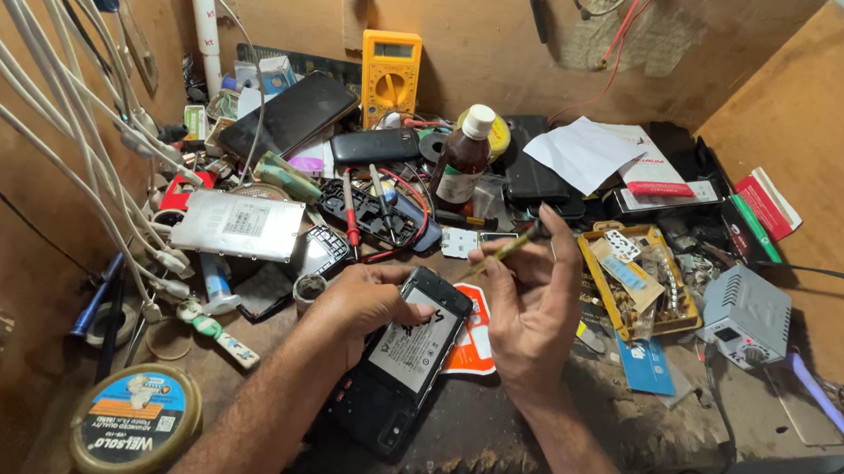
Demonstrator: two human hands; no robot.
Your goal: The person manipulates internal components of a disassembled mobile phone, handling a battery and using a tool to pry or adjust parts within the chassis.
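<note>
An opened black phone [400, 366] lies back-up on the bench, its pale battery [415, 345] showing. My left hand [362, 303] rests on the phone's upper left side, thumb pressed on the battery. Just to the right and slightly above the phone, my right hand [527, 310] holds a thin yellowish tool [494, 256] between its fingers. The tool's tip points up and to the right, clear of the phone. An orange and white sticker [474, 343] lies under the phone's right edge.
Clutter fills the bench: a yellow multimeter [390, 74] at the back, a brown bottle [464, 160], red probes [350, 211], a yellow parts tray [639, 279], a grey box [747, 315] at right, a round tin [135, 420] front left. White cables [69, 129] hang at left.
</note>
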